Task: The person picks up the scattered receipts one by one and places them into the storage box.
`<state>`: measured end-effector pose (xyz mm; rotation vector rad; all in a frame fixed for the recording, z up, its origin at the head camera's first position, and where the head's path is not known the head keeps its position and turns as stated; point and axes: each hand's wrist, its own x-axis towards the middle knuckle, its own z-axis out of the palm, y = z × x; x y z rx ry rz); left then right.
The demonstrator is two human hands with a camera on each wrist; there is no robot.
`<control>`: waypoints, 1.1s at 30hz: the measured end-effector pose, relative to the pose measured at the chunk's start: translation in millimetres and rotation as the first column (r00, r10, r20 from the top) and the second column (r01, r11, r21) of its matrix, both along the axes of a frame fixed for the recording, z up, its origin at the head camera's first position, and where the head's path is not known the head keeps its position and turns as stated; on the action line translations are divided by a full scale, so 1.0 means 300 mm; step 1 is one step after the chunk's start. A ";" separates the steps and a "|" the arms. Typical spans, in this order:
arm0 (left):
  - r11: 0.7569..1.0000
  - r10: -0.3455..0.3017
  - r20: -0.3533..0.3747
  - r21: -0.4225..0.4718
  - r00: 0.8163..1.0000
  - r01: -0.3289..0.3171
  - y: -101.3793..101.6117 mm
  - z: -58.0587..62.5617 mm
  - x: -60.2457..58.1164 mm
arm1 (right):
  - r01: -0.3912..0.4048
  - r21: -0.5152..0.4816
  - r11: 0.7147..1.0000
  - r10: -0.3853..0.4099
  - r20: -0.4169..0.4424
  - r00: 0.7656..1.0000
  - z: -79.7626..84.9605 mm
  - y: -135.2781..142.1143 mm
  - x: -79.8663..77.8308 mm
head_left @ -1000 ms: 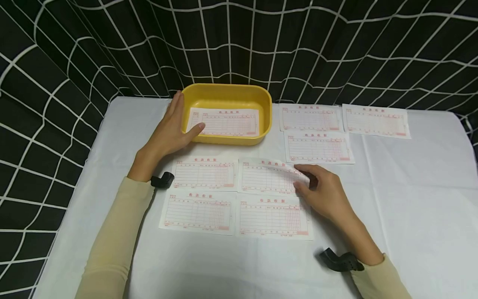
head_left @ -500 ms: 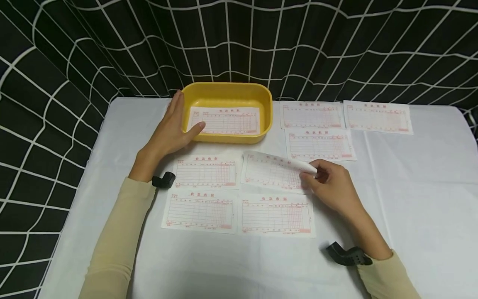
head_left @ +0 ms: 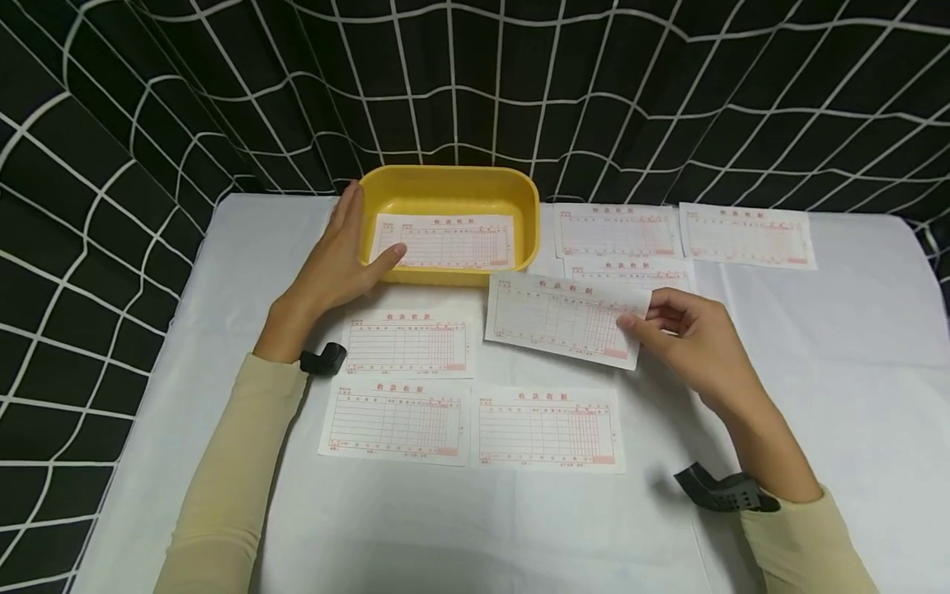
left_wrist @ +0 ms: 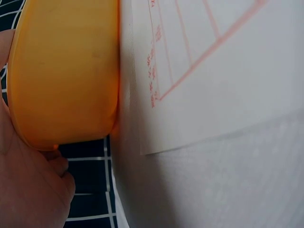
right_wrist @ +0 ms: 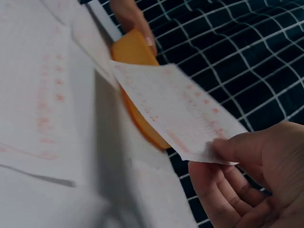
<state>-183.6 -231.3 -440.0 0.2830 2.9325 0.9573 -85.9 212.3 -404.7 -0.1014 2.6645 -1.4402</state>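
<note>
Right fingers pinch a slip, probably a receipt.

The receipt slip, half a second ago only peeled up at its curled right end, has been lifted whole — nearly flat now, pinched by the right hand. It has been carried away from the wearer and rightward; the tablecloth beneath has been uncovered — and a farther slip has been partly hidden.
</note>
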 end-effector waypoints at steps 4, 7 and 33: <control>1.000 -0.005 -0.015 0.000 1.000 0.005 -0.002 -0.001 -0.001 | 0.014 -0.118 0.993 -0.011 0.025 1.000 0.035 -0.002 -0.034; 1.000 -0.003 -0.018 -0.003 1.000 0.003 0.000 -0.003 -0.002 | 0.037 -0.196 0.980 -0.029 0.044 0.999 0.055 -0.014 -0.063; 1.000 0.006 -0.009 0.003 1.000 -0.006 -0.003 -0.007 -0.010 | -0.053 -0.110 0.993 0.067 0.133 0.989 0.131 -0.386 -0.384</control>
